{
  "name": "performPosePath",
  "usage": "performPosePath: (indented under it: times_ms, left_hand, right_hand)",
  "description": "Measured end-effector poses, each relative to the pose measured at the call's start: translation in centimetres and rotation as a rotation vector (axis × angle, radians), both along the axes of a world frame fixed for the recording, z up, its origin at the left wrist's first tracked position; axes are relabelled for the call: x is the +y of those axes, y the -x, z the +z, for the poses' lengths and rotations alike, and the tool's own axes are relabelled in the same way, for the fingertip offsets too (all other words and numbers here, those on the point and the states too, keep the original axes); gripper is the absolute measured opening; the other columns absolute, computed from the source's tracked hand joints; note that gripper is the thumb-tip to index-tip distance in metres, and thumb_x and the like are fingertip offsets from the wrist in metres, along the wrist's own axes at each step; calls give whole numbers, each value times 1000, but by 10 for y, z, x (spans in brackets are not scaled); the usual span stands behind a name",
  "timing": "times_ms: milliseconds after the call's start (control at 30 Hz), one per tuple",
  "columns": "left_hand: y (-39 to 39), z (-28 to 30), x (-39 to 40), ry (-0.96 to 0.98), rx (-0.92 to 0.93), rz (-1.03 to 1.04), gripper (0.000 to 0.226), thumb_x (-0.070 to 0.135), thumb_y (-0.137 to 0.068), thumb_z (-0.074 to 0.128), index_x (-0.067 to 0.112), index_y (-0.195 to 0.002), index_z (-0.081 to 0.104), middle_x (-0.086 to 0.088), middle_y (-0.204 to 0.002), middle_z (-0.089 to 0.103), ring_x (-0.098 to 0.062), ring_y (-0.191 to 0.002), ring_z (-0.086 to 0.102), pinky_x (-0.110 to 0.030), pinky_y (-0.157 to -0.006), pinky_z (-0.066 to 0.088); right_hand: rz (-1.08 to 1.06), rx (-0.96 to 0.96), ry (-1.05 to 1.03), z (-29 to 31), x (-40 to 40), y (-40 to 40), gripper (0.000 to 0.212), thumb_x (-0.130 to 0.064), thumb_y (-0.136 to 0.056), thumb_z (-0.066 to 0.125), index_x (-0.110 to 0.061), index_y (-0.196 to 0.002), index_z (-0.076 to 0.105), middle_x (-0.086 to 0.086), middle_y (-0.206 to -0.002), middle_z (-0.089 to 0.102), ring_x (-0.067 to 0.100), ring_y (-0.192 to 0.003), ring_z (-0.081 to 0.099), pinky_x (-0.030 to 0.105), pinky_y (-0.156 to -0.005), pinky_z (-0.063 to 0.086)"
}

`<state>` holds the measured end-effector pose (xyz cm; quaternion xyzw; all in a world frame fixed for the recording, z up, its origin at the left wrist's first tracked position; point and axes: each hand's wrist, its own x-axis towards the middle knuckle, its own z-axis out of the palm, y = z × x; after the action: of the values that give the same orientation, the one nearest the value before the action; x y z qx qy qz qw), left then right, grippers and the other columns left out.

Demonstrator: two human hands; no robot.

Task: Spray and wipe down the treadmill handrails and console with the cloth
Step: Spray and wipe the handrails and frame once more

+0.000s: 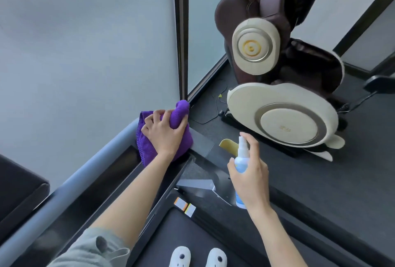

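Gripping purple cloth (149, 138) on console (201, 142), hands: left (165, 133); right (250, 172) holds spray bottle (241, 159).

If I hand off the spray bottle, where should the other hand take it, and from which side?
Take the spray bottle by its lower body, coming from below on the side facing the cloth. The right hand wraps the upper body with a finger up by the nozzle, so only the bottom end shows free. The left hand holds the purple cloth.
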<state>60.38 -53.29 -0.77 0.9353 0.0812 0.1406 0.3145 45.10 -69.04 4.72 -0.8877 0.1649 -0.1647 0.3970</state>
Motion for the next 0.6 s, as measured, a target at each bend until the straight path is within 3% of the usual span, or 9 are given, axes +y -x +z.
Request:
performPosePath:
  times_ms: [133, 333, 467, 600]
  left_hand:
    - [30, -2, 4, 67, -56, -218, 38, 62, -78, 59, 33, -101, 67, 9, -109, 57, -21, -110, 43, -39, -91, 29]
    - [7, -1, 48, 0, -46, 23, 36, 53, -84, 59, 27, -108, 67, -4, -113, 53, -31, -108, 43, -41, -94, 29]
    - [9, 1, 7, 66, -12, 58, 40, 56, -82, 62, 23, -103, 69, -3, -114, 55, -30, -114, 41, -40, -99, 25]
    - [25, 4, -35, 38, -14, -1, 39, 58, -78, 65, 25, -99, 71, 3, -112, 59, -27, -112, 44, -40, -95, 26]
  right_hand:
    - [39, -20, -23, 6, 8, -19, 61, -3, -80, 61, -29, -131, 42, -2, -110, 66, 28, -88, 58, 27, -68, 38]
    - [104, 6, 14, 10, 20, -39, 61, -5, -80, 60, -26, -134, 42, 9, -94, 67, 34, -79, 57, 42, -70, 45]
    - [65, -18, 0, 6, 15, -32, 62, -4, -79, 62, -27, -133, 43, 6, -93, 67, 31, -77, 57, 39, -68, 43]
    - [19, -13, 1, 1, 0, -17, 62, -4, -80, 62, -30, -132, 42, -1, -104, 66, 26, -83, 57, 29, -66, 41]
